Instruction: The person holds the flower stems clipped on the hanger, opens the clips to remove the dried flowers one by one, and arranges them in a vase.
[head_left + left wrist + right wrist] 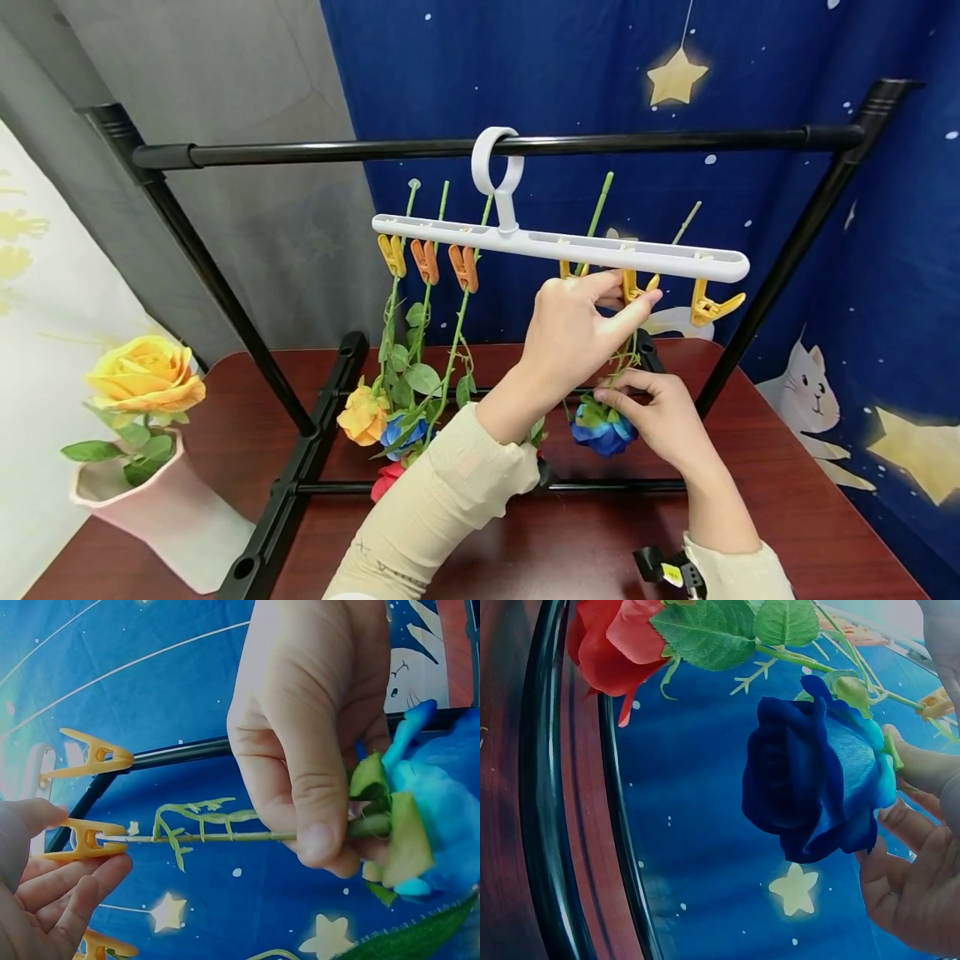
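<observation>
My left hand (pixel 573 329) pinches a yellow clip (pixel 632 285) on the white hanger (pixel 622 252), thumb and fingers on its two levers. My right hand (pixel 663 417) pinches the stem of a blue rose (pixel 602 432) just above its upside-down bloom. In the left wrist view, the stem (pixel 259 836) runs from my right fingers into that clip (pixel 88 838). From the right wrist, the dark blue bloom (pixel 810 784) shows in front of my right hand (pixel 922 847), with a red rose (pixel 626 649) behind it.
The hanger hooks over a black rack bar (pixel 360 151). Orange and yellow clips (pixel 425 262) on its left hold upside-down roses, including a yellow one (pixel 363 414). An unoccupied yellow clip (pixel 712 305) hangs at the right end. A pink-white vase (pixel 168 517) with a yellow rose stands left.
</observation>
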`<state>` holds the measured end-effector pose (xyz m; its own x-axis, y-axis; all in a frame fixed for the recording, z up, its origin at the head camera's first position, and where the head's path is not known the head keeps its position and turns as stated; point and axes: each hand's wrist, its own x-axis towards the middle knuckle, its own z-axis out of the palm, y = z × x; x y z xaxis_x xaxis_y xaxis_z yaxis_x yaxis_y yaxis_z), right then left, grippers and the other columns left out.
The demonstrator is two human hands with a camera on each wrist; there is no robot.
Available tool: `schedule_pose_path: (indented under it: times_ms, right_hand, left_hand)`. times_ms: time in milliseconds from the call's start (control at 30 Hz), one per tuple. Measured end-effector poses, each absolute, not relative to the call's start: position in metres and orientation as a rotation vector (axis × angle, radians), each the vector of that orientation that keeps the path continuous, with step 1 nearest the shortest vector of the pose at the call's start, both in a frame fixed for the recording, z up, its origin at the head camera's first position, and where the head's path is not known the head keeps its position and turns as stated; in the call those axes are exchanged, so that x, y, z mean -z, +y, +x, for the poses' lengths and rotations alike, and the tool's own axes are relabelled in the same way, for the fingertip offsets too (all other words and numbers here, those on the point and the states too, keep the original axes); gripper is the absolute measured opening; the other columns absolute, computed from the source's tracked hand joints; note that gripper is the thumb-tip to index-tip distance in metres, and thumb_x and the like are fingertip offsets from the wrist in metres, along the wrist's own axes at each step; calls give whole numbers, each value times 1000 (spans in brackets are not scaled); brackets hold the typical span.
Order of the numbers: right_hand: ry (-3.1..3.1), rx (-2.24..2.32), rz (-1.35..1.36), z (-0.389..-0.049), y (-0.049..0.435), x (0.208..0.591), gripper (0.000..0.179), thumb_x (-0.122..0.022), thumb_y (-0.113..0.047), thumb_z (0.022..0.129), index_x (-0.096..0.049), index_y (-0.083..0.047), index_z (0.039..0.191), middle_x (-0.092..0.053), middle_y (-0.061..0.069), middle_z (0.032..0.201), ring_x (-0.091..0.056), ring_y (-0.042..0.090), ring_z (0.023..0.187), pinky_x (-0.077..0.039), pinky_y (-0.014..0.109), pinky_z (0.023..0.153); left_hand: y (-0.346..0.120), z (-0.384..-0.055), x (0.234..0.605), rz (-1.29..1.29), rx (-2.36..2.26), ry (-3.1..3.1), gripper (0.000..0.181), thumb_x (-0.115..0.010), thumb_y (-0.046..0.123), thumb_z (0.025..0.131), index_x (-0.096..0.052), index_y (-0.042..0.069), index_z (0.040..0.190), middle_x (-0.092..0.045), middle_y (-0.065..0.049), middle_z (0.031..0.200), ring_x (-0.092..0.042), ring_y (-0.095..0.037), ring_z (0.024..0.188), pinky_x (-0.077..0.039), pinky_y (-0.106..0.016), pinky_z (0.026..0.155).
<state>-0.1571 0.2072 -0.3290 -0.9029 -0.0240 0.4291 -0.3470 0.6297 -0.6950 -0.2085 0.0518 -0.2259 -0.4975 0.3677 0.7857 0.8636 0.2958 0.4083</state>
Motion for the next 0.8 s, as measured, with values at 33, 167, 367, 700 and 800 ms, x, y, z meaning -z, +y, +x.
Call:
schedule_pose_path:
  times_ms: [33,167,367,700,800]
  right_hand:
    - [-2478,-1166,290,-156,208,329,7,-71,-13,91,-78,-14,88,-74,1,85,-58,0,77,-50,22,66]
    - [-2491,-1159,293,-154,211,327,8,-71,-13,92,-79,-15,88,-76,2,90,-61,-2,83,-53,21,72]
    - [-2510,-1174,324,-148,220,331,9,-71,-9,91,-77,-13,87,-75,2,85,-62,2,76,-53,22,67]
    - [-2605,-1133,433,-140,226,342,13,-71,-12,91,-75,-19,81,-70,-8,76,-58,3,69,-51,24,62]
    - [-2621,-1130,463,-136,227,344,15,-70,-12,91,-74,-21,80,-67,-10,73,-57,3,69,-49,24,62]
  left_hand:
    - [51,-209,226,-1097,1148,-2012,30,-70,34,93,-66,15,69,-78,1,81,-68,-8,63,-32,-13,43]
    - [51,-210,225,-1091,1170,-2039,28,-73,35,90,-70,15,72,-78,1,81,-73,-8,76,-41,-9,53]
    - [52,-208,226,-1103,1212,-2082,22,-73,36,90,-71,15,83,-78,3,85,-71,1,79,-45,-5,64]
    - [54,-207,228,-1130,1294,-2032,22,-74,32,90,-71,12,97,-78,1,91,-71,1,79,-47,-4,70]
    - [54,-207,229,-1131,1300,-2032,24,-74,33,90,-72,11,100,-78,0,91,-71,0,79,-47,-5,71]
